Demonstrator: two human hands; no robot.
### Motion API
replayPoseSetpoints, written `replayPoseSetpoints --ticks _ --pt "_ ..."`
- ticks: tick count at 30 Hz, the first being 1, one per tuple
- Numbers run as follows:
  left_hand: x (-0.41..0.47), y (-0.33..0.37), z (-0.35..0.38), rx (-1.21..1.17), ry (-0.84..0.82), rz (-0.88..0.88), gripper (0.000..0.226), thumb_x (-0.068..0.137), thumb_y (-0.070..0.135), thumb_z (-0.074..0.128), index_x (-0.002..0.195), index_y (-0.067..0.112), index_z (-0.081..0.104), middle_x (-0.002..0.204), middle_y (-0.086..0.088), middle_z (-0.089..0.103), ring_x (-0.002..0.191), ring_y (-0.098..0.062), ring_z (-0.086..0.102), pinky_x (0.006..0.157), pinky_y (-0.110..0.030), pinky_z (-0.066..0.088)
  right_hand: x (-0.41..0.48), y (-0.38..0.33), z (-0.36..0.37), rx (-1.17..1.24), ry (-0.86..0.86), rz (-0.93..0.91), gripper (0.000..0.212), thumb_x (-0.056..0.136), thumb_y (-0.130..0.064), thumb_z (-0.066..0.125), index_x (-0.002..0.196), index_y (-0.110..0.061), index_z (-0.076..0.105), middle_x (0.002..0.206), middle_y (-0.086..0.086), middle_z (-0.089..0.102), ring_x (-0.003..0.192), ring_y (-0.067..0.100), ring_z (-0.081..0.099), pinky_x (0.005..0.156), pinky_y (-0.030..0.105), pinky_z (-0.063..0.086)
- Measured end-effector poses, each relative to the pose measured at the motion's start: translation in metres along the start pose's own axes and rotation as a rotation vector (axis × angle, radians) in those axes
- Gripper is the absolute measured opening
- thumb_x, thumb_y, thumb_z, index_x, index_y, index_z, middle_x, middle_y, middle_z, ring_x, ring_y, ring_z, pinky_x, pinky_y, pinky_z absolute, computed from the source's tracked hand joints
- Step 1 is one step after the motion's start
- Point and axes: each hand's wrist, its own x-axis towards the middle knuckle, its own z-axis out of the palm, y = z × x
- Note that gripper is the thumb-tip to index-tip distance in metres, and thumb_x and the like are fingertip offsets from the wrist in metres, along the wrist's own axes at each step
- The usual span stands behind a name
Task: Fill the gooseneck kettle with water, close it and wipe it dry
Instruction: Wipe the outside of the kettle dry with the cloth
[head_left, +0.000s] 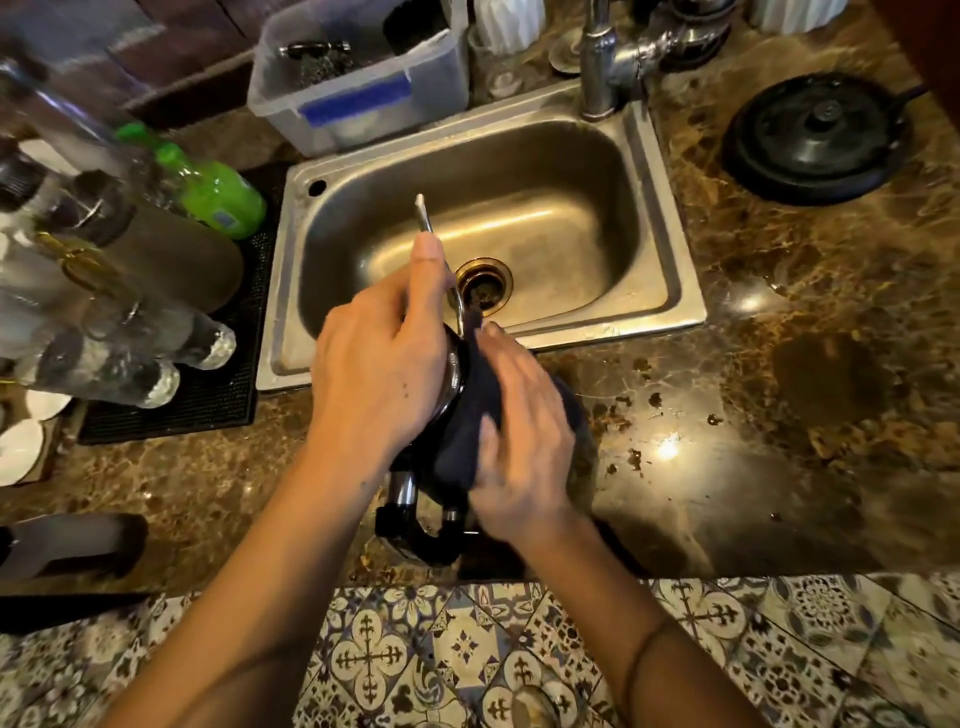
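Steel kettle sits between both hands: left hand grips its top, right hand presses a dark cloth (bunched) against it.

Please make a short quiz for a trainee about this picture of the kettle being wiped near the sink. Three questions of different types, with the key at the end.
1. True or false: water is running from the faucet into the sink.
2. Which hand presses the dark cloth against the kettle? A) left hand B) right hand C) neither
3. Fill the blank: the kettle's spout points toward the ____.

Key
1. False: no stream shows, and the sink basin looks empty.
2. B: the right hand holds the cloth on the kettle, while the left hand grips its top.
3. Sink.
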Motion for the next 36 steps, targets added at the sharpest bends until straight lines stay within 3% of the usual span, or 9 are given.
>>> replayPoseSetpoints --ticks 5,8,12,15,17,25,30,33,36 --pt "-0.004 0.002 -0.003 0.021 0.015 0.003 0.070 0.097 0.068 0.014 0.097 0.033 0.075 0.107 0.005 0.076 0.112 -0.024 0.063 0.094 -0.043 0.043 0.075 0.011 -0.014 0.010 -0.445 0.211 0.035 0.100 -0.033 0.035 0.090 -0.032 0.069 0.090 -0.002 0.072 0.087 0.026 0.063 0.074 0.029 0.036" --pt "-0.003 0.005 -0.001 0.036 0.020 -0.009 0.072 0.100 0.066 0.015 0.094 0.025 0.074 0.099 0.002 0.075 0.106 -0.025 0.062 0.086 -0.042 0.041 0.091 0.013 -0.016 0.097 -0.444 0.300 0.042 0.095 -0.041 0.038 0.060 -0.043 0.063 0.062 -0.012 0.061 0.066 0.013 0.053 0.066 0.031 0.037" --pt "-0.003 0.002 -0.003 0.037 0.019 -0.020 0.072 0.100 0.067 0.013 0.096 0.029 0.074 0.111 0.002 0.076 0.118 -0.028 0.060 0.095 -0.045 0.039 0.047 0.014 -0.010 -0.128 -0.274 0.136 0.035 0.105 -0.020 0.034 0.119 -0.008 0.064 0.111 0.016 0.070 0.101 0.034 0.066 0.084 0.035 0.048" --pt "-0.003 0.000 -0.002 -0.001 0.018 -0.030 0.077 0.096 0.070 0.008 0.102 0.034 0.075 0.119 0.006 0.075 0.123 -0.024 0.060 0.104 -0.048 0.040 -0.001 0.004 0.002 0.032 -0.066 0.319 0.043 0.110 -0.028 0.027 0.149 -0.021 0.042 0.152 -0.001 0.048 0.141 0.008 0.042 0.117 0.033 0.034" --pt "-0.002 -0.001 -0.002 -0.025 0.019 -0.022 0.081 0.092 0.072 0.004 0.104 0.037 0.076 0.119 0.006 0.075 0.123 -0.023 0.060 0.108 -0.052 0.039 -0.035 -0.005 0.011 0.048 0.031 0.285 0.049 0.108 -0.035 0.022 0.157 -0.027 0.020 0.165 0.002 0.025 0.152 0.014 0.022 0.123 0.045 0.024" --pt "-0.002 -0.003 -0.003 -0.043 -0.004 0.002 0.079 0.094 0.071 0.006 0.099 0.034 0.075 0.115 0.002 0.076 0.120 -0.024 0.062 0.105 -0.055 0.041 -0.041 -0.003 0.017 0.071 0.099 0.290 0.047 0.107 -0.027 0.024 0.154 -0.023 0.024 0.162 0.007 0.027 0.153 0.019 0.022 0.122 0.049 0.024" --pt "-0.001 -0.002 -0.003 -0.068 0.005 0.010 0.087 0.088 0.073 0.001 0.103 0.033 0.076 0.118 0.004 0.076 0.122 -0.022 0.061 0.109 -0.053 0.038 0.055 0.008 -0.014 0.034 -0.389 0.379 0.051 0.100 -0.041 0.024 0.120 -0.013 0.063 0.126 0.013 0.063 0.119 0.027 0.057 0.101 0.044 0.044" --pt "-0.002 -0.001 -0.004 -0.081 0.013 0.001 0.087 0.088 0.073 0.001 0.103 0.033 0.077 0.117 0.004 0.076 0.121 -0.021 0.062 0.108 -0.052 0.039 0.092 0.003 -0.015 0.007 -0.575 0.338 0.038 0.094 -0.039 0.030 0.095 -0.017 0.062 0.110 0.021 0.064 0.105 0.034 0.058 0.089 0.045 0.045" --pt "-0.002 0.000 -0.003 -0.102 0.013 -0.019 0.089 0.086 0.075 0.000 0.102 0.033 0.077 0.117 0.005 0.076 0.122 -0.020 0.062 0.109 -0.051 0.039 0.068 0.006 -0.014 -0.139 -0.485 0.235 0.042 0.099 -0.025 0.031 0.123 -0.007 0.060 0.122 0.020 0.064 0.112 0.035 0.060 0.095 0.040 0.046"
